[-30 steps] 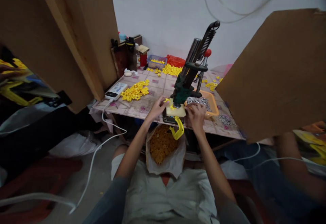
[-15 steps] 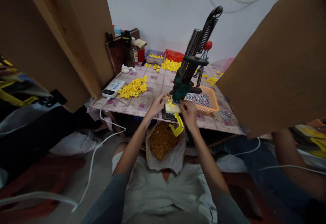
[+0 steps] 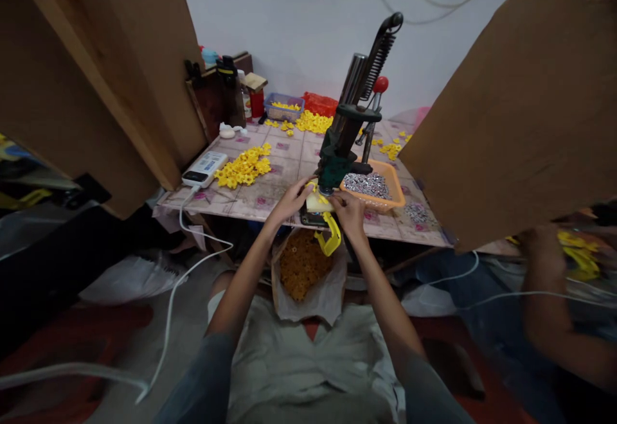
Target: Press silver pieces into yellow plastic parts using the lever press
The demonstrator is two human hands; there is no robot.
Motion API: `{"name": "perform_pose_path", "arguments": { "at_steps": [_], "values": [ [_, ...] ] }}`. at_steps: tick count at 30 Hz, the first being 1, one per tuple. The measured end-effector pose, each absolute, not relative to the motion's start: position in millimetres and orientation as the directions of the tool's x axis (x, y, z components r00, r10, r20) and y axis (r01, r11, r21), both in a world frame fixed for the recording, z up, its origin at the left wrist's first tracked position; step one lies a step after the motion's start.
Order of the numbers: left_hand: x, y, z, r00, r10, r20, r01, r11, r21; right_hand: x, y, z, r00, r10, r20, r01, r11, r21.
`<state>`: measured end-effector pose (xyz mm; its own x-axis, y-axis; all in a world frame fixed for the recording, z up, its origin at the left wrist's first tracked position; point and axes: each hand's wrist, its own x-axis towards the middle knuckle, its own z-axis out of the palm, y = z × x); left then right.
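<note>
A dark green hand press with a coil spring and a red-knobbed lever stands tilted in view at the table's front edge. Beneath its ram lies a cream block with small yellow pieces on it. From the left, my left hand has its fingertips closed at a small yellow piece beside the ram. On the other side, my right hand is pinched close under the ram; whatever its fingers grip is hidden. A yellow bracket-shaped handle hangs from the press base in front of the block.
An orange basket of small shiny metal parts sits right of the press. Yellow flower-shaped pieces are heaped left, near a white power bank. Below the edge, an open bag holds orange-yellow pieces. Cardboard panels flank the table; a co-worker's arm shows right.
The camera has turned slightly right, so the table and press sit further left in view. Both hands stay at the press with little change. The co-worker's arm at right has shifted.
</note>
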<state>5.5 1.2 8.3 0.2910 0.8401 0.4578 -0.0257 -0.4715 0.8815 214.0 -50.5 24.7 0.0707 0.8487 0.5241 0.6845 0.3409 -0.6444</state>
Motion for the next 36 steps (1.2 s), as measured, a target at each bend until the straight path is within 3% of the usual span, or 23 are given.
{"name": "perform_pose_path", "arguments": {
  "at_steps": [8, 13, 19, 24, 26, 28, 30, 31, 32, 34, 36],
  "values": [
    [3, 4, 6, 0.333, 0.871, 0.362, -0.038, -0.371, 0.928, 219, -78, 30, -0.078, 0.787, 0.612, 0.558, 0.543, -0.627],
    [1, 0, 9, 0.389, 0.868, 0.308, -0.053, -0.313, 0.948, 213, -82, 40, -0.085, 0.728, 0.680, 0.591, 0.586, -0.554],
    [-4, -5, 14, 0.435, 0.845, 0.312, 0.028, -0.359, 0.933, 211, -67, 50, -0.317, 0.696, 0.644, 0.698, 0.631, -0.338],
    [-3, -7, 18, 0.437, 0.821, 0.368, 0.015, -0.416, 0.909, 220, -81, 48, -0.420, 0.657, 0.627, 0.675, 0.687, -0.267],
    [-2, -7, 17, 0.405, 0.838, 0.367, 0.014, -0.407, 0.913, 224, -79, 59, -0.314, 0.594, 0.741, 0.689, 0.679, -0.253],
    [0, -6, 15, 0.359, 0.856, 0.372, 0.013, -0.403, 0.915, 229, -57, 87, 0.014, 0.456, 0.890, 0.708, 0.623, -0.331],
    [1, -3, 13, 0.333, 0.862, 0.381, 0.017, -0.409, 0.912, 236, -11, 130, 0.377, 0.322, 0.868, 0.650, 0.576, -0.496],
    [2, -2, 12, 0.330, 0.862, 0.385, 0.019, -0.414, 0.910, 240, 20, 155, 0.443, 0.343, 0.828, 0.608, 0.565, -0.559],
    [3, 0, 11, 0.332, 0.861, 0.387, 0.022, -0.417, 0.909, 245, 54, 180, 0.470, 0.440, 0.766, 0.550, 0.533, -0.643],
    [5, 2, 9, 0.337, 0.861, 0.381, 0.031, -0.415, 0.909, 254, 115, 218, 0.352, 0.724, 0.593, 0.444, 0.428, -0.787],
    [7, 2, 7, 0.335, 0.865, 0.373, 0.052, -0.412, 0.910, 255, 149, 234, 0.143, 0.769, 0.623, 0.495, 0.490, -0.718]
  ]
}}
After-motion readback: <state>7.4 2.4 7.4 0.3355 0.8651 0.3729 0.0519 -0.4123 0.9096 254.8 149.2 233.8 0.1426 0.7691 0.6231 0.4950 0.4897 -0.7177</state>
